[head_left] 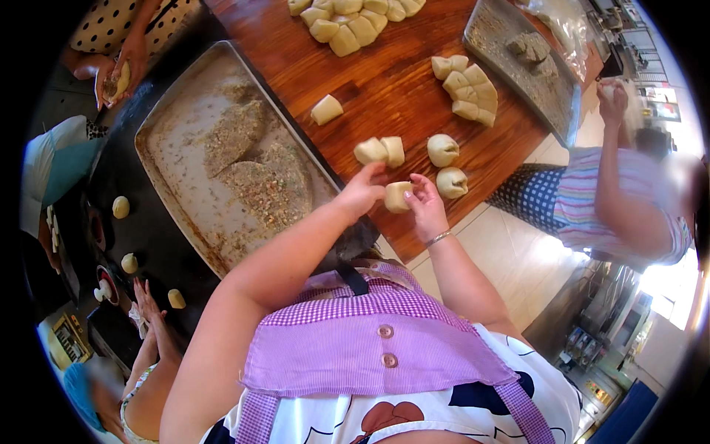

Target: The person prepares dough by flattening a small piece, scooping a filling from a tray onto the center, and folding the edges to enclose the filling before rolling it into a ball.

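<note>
My right hand [426, 209], with a bracelet at the wrist, has its thumb and fingers closed round a pale piece of dough [398, 197] near the table's front corner. Beside that piece, my left hand [361, 192] has its fingers apart, with the thumb close to its left side; whether it touches cannot be made out. Just beyond my left fingertips lie two dough pieces [379, 151] side by side. To the right sit two rounded, folded dough balls [443, 150] with pinched openings. A single dough piece [327, 109] rests farther back on the wooden table [296, 55].
Under my left forearm's far side lies a large metal tray [174, 111] with crumbly filling [266, 181]. Cut dough clusters [473, 92] stand farther back. Another tray [566, 111] is at right. Co-workers stand left and right; one person's hands [148, 303] are at the dark table.
</note>
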A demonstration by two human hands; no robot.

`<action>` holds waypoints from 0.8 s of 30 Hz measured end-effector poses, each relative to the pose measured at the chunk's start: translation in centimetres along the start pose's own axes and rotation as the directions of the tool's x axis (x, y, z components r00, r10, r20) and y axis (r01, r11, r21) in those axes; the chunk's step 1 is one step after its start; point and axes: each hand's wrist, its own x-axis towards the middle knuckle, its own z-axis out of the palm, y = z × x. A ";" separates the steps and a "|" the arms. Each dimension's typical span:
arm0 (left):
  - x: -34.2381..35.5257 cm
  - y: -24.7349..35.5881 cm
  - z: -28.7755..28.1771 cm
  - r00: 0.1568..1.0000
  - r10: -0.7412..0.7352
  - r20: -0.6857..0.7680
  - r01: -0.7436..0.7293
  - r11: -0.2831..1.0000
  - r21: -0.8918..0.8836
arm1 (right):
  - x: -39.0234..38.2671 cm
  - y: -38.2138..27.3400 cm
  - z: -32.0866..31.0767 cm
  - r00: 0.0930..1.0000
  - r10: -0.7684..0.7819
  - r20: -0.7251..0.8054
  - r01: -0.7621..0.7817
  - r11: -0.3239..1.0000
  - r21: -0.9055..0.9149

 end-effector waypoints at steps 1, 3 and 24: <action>0.0 -0.1 0.1 0.998 0.049 -0.027 -0.048 0.998 0.040 | -0.1 0.8 -0.8 0.990 -0.114 0.086 0.125 0.984 -0.131; -0.1 -1.1 -0.5 0.974 0.199 -0.110 -0.137 0.898 0.417 | -1.0 1.3 -2.7 0.906 -0.243 0.346 0.422 0.477 -0.771; -15.3 -5.3 -7.7 0.956 0.211 -0.202 -0.084 0.862 0.501 | -0.1 1.1 -0.3 0.903 -0.228 0.365 0.384 0.043 -0.922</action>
